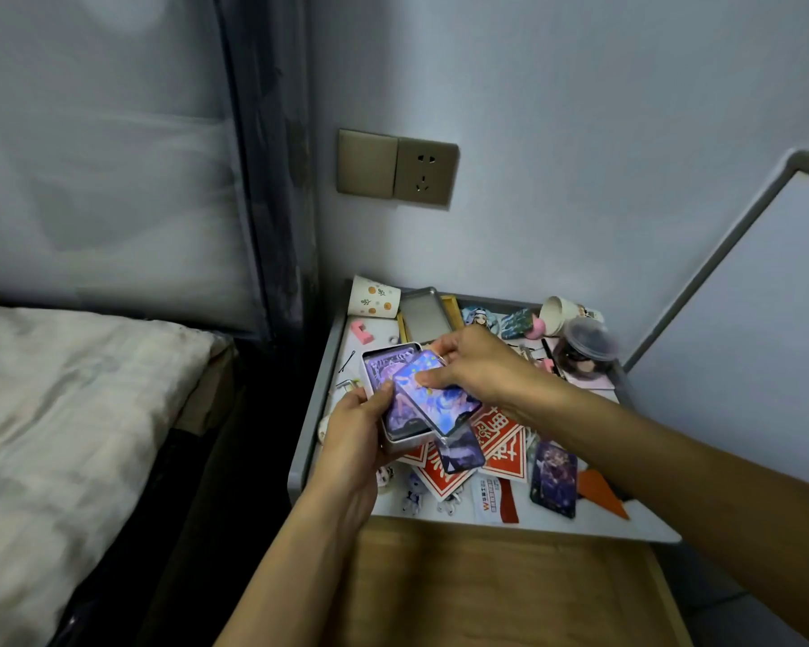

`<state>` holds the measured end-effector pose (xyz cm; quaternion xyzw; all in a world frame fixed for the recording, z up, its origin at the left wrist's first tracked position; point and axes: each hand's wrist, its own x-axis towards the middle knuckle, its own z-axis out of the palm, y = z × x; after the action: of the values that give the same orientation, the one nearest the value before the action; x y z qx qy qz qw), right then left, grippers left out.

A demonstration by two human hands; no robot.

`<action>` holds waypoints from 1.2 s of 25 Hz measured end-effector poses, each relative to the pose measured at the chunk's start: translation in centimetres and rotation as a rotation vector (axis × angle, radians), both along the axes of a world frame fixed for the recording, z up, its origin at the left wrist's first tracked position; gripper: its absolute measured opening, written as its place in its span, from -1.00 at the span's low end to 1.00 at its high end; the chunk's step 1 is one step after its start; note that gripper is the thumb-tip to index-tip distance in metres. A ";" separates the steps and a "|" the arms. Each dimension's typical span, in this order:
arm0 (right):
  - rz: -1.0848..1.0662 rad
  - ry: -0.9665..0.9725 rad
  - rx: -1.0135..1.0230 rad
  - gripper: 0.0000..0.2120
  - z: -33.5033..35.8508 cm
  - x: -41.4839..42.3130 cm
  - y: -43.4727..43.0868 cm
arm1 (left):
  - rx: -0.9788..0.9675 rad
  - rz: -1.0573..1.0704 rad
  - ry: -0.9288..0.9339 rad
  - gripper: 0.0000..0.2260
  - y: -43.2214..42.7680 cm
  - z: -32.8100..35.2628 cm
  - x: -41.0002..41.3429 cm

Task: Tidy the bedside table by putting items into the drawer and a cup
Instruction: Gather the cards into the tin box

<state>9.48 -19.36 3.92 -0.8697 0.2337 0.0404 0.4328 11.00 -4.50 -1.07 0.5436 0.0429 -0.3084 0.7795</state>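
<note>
Pinching a glossy purple card [432, 389] in right hand [477, 366] over silver tin [404, 443] gripped by left hand [353, 429] (early days, seemingly: grey counter [309, 413] strewn with red paper cutouts [500, 441]).

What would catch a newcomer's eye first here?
At centre, the left hand grips a tin of cards while the right hand pinches a shiny purple card over it. The bedside table is strewn with trinkets, a paper cup on its side at back left.
</note>
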 end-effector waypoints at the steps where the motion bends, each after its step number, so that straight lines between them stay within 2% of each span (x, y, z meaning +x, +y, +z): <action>1: -0.002 -0.003 -0.016 -0.85 -0.1 0.0 0.0 | -0.003 0.003 0.000 -0.78 -0.1 -0.2 0.0; 5: 0.005 -0.023 -0.255 -0.77 0.3 0.3 -0.8 | 0.009 0.035 -0.011 -0.76 -0.5 -0.6 -0.1; 9: -0.024 -0.032 -0.063 -0.77 0.9 0.6 -0.7 | -0.023 -0.005 -0.008 -0.75 -0.6 -0.2 -0.5; 12: 0.056 0.018 -0.085 -0.77 0.3 0.6 0.0 | -0.043 -0.029 0.000 -0.75 -0.6 0.1 -0.7; 17: 0.062 0.020 -0.138 -0.75 -0.5 0.7 1.0 | 0.022 -0.012 -0.001 -0.76 -0.3 -0.3 -0.2; 21: 0.047 -0.088 -0.073 -0.90 0.9 0.3 0.1 | 0.037 0.055 0.005 -0.76 -0.1 -0.1 0.1; 24: -0.071 -0.187 -0.174 -0.91 2.2 0.7 -4.0 | 0.001 0.128 0.006 -0.76 0.6 0.5 0.8; 26: -0.077 -0.095 -0.327 -0.84 0.7 0.8 -6.1 | -0.011 0.143 0.000 -0.76 1.1 0.8 1.1; 30: -0.058 0.244 -0.522 -0.55 -4.2 1.2 -7.7 | -0.004 0.134 0.015 -0.75 1.3 1.1 1.0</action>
<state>10.70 -27.06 -0.31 -0.9333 0.3113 0.0709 0.1642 12.02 -3.19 0.03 0.5358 0.0843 -0.2597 0.7990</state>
